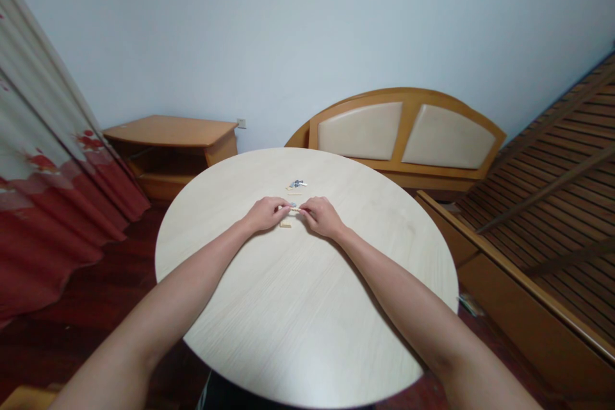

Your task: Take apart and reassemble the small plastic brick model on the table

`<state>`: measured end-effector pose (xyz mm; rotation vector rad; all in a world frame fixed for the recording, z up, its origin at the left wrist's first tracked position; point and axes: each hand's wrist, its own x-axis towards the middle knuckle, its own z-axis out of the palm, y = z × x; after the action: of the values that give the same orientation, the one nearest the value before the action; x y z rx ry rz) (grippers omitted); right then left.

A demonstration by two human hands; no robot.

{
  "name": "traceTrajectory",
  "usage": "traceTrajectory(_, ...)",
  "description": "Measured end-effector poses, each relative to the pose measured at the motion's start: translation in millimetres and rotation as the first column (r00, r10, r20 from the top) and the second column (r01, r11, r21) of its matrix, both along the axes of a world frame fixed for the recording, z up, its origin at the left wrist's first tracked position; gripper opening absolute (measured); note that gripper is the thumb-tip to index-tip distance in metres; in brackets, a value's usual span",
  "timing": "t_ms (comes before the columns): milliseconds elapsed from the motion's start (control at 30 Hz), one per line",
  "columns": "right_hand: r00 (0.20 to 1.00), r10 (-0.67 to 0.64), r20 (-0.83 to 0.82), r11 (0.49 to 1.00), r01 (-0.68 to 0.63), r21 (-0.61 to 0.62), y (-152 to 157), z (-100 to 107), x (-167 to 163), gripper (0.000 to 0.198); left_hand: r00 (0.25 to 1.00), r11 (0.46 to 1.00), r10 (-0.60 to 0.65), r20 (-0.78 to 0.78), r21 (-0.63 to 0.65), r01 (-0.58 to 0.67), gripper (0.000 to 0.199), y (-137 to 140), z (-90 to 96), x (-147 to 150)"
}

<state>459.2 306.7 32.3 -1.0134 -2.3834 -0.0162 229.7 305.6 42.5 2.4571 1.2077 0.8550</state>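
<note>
Two hands pinching one thin stick [294,209] at mid-table: left hand [267,213] on its left end, right hand [321,216] on its right; long axis crosswise, equally near both.

Pale wood under bare hands

The round table [307,307] shows matt, light wood grain; the small piece [286,225] between the hands looks like pale wood, and the tiny bits [296,184] beyond look greyish, perhaps metal.
</note>
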Motion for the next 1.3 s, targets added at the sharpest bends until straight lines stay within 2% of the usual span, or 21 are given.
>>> traceTrajectory(100, 0.999, 0.042, 0.022, 0.999, -0.042, -0.006, -1, 0, -1, 0.017, 0.998, 0.998, -0.040, -0.055, -0.054, 0.037, 0.027, 4, -1.2, -6)
traceTrajectory(267, 0.990, 0.125, 0.060, 0.992, -0.123, -0.036, -4, 0, -3, 0.015, 0.994, 0.991, -0.088, -0.061, -0.102, 0.082, 0.022, 9, -4.2, -14)
traceTrajectory(533, 0.986, 0.157, 0.063, 0.986, -0.154, -0.057, -5, 0, -4, 0.025, 0.990, 0.983, -0.134, -0.039, -0.130, 0.128, 0.025, 11, -4.5, -17)
traceTrajectory(667, 0.981, 0.194, -0.003, 0.979, -0.194, -0.065, -2, -3, -2, 0.031, 0.990, 0.983, -0.131, -0.053, -0.135, 0.123, 0.030, 11, -5.4, -16)
traceTrajectory(800, 0.996, 0.042, -0.083, 0.998, -0.046, -0.042, 15, -1, 1, 0.035, 0.989, 0.985, -0.133, -0.064, -0.120, 0.125, 0.030, 12, -7.9, -14)
traceTrajectory(867, 0.999, -0.005, -0.039, 0.999, 0.003, -0.054, 31, 3, 0, 0.035, 0.989, 0.985, -0.134, -0.069, -0.119, 0.126, 0.028, 11, -8.3, -13)
traceTrajectory(933, 0.999, 0.006, 0.039, 0.996, -0.002, -0.092, 49, 7, -2, 0.034, 0.990, 0.986, -0.126, -0.069, -0.121, 0.117, 0.029, 11, -7.5, -13)
traceTrajectory(1033, 0.994, 0.010, 0.113, 0.983, 0.011, -0.183, 75, 11, -7, 0.028, 0.992, 0.986, -0.110, -0.062, -0.133, 0.101, 0.033, 9, -5.3, -12)
traceTrajectory(1100, 0.989, -0.035, 0.143, 0.968, 0.070, -0.241, 89, 12, -7, 0.022, 0.993, 0.985, -0.102, -0.065, -0.149, 0.091, 0.035, 8, -4.2, -12)
traceTrajectory(1233, 0.965, -0.213, 0.156, 0.929, 0.249, -0.272, 100, 7, 17, 0.013, 0.992, 0.985, -0.090, -0.085, -0.154, 0.076, 0.038, 6, -3.0, -11)
traceTrajectory(1300, 0.950, -0.296, 0.098, 0.917, 0.311, -0.249, 97, 2, 39, 0.011, 0.993, 0.987, -0.082, -0.088, -0.144, 0.068, 0.039, 6, -2.4, -10)
